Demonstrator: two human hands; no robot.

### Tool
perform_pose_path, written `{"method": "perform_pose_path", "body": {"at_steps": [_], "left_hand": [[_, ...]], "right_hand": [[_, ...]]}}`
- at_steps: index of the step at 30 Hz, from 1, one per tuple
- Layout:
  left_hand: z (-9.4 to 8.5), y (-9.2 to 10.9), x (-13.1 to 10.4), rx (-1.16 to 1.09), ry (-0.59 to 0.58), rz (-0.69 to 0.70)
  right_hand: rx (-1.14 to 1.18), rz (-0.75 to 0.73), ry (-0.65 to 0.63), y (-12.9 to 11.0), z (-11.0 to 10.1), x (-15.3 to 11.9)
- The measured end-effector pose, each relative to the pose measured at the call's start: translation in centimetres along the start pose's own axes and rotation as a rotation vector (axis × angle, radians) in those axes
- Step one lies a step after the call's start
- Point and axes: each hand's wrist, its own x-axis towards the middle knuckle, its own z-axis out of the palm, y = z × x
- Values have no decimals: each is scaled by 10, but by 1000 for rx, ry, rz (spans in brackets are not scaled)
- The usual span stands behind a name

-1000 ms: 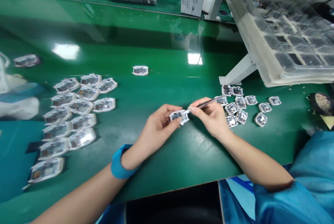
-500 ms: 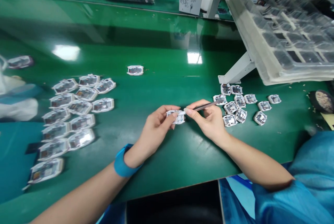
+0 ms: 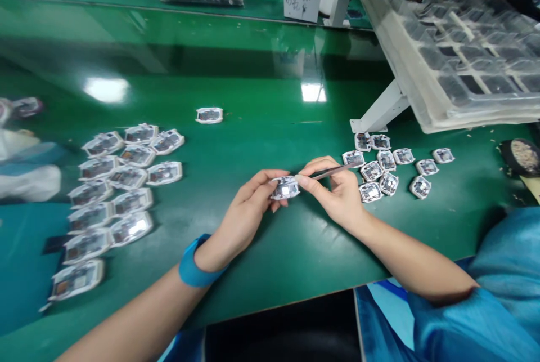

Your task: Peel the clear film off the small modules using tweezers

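Note:
Above the green bench, my left hand (image 3: 248, 210) is closed round the left side of a small white-framed electronic housing (image 3: 287, 188), held between thumb and fingers. Its inner parts face up. My right hand (image 3: 337, 196) has a pair of metal tweezers (image 3: 335, 171) tucked in it, the thin end pointing right, away from the housing. The right thumb and index fingertips pinch together at the housing's upper right edge; whatever lies between them is too small to make out. Similar housings (image 3: 386, 160) lie in a loose group just beyond my right hand.
Rows of like housings (image 3: 129, 176) lie on the left, and a single one (image 3: 210, 115) farther back. A white metal bracket (image 3: 379, 108) carries clear plastic trays (image 3: 447, 108) at the right. A round dark dish (image 3: 523, 156) stands at the right edge. A person's blurred sleeve (image 3: 29, 153) shows at left.
The housing has tilted, and more of its inside now shows; the left thumb has drawn back from its face. Both hands stay in nearly the same place. The view has shifted slightly.

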Motion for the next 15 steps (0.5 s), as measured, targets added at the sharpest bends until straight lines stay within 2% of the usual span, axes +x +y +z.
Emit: {"method": "perform_pose_path", "body": {"at_steps": [7, 11, 15], "left_hand": [[4, 3, -2, -20, -31, -33], [3, 4, -3, -26, -31, -31], [2, 0, -2, -9, -41, 6]], "right_hand": [[45, 113, -75, 2, 1, 3], [178, 234, -138, 2, 0, 4], [188, 251, -50, 3, 0, 4]]}}
